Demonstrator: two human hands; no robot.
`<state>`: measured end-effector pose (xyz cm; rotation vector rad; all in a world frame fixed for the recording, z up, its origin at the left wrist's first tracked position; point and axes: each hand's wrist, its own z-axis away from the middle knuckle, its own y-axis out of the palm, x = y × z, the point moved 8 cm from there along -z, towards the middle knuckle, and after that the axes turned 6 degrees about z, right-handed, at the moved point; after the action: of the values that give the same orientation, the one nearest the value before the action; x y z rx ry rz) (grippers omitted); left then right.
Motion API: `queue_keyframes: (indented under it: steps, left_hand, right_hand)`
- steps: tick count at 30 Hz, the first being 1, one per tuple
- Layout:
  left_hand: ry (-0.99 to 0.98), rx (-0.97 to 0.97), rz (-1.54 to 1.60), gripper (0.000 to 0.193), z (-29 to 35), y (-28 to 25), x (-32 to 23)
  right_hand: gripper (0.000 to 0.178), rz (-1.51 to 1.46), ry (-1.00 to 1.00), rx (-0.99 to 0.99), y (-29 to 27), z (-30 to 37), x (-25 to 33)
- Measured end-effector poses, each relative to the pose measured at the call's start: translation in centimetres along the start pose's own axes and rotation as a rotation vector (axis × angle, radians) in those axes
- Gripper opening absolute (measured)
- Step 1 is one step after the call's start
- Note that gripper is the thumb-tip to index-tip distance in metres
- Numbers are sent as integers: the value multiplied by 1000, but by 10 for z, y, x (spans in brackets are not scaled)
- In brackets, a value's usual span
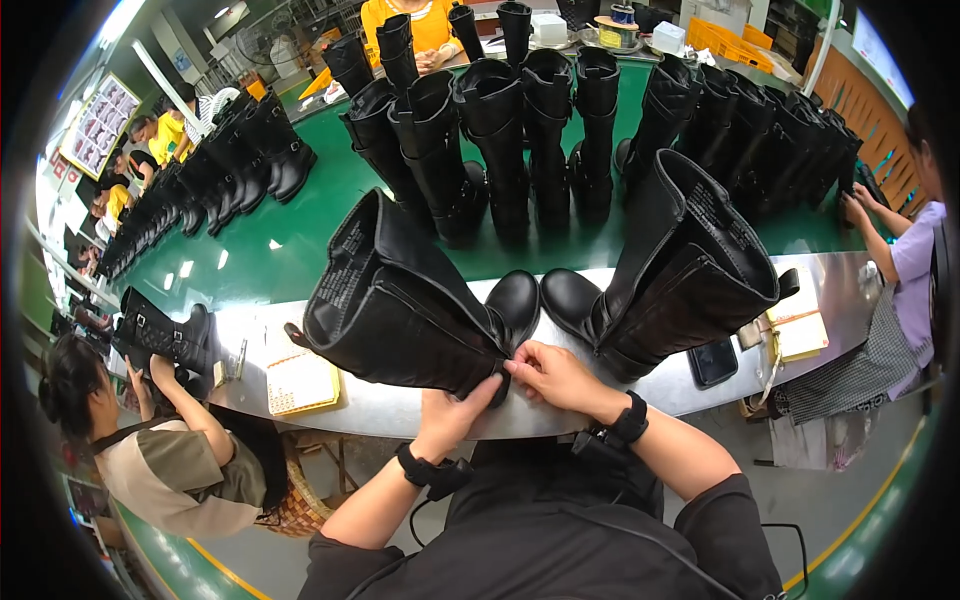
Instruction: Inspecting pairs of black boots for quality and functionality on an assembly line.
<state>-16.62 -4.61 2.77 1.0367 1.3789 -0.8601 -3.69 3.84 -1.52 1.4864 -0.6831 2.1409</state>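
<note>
A tall black boot [420, 315] leans to the left on the metal worktop in front of me, its toe pointing away and its side opening showing. My left hand [452, 412] grips this boot low down at the heel, thumb pressed against it. Close beside that thumb, my right hand [560, 378] is closed in a pinch at the boot's ankle, near the lower end of the side opening. What the fingertips pinch is too small to tell. A second black boot [665, 290] stands to the right, leaning outward with its shaft open, untouched by either hand.
Several tall black boots [500, 140] line the green table [300, 245] beyond. Right of the second boot lie a dark phone [713, 363] and a paper pad [797, 325]; a yellow pad [300, 378] lies at left. Co-workers sit at both sides, the left one handling a buckled boot [165, 335].
</note>
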Motion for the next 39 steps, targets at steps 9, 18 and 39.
queue_keyframes:
  steps: [9,18,39]
  left_hand:
    - [88,27,-469,43,4,8,15]
    - [12,158,-270,47,-8,19,2]
    - [-314,393,-245,19,-46,143,72]
  right_hand:
    - [30,-465,-328,200,0,29,111]
    - [19,606,-1109,-431,-32,139,227]
    - [47,20,-262,-481,-119,106,-17]
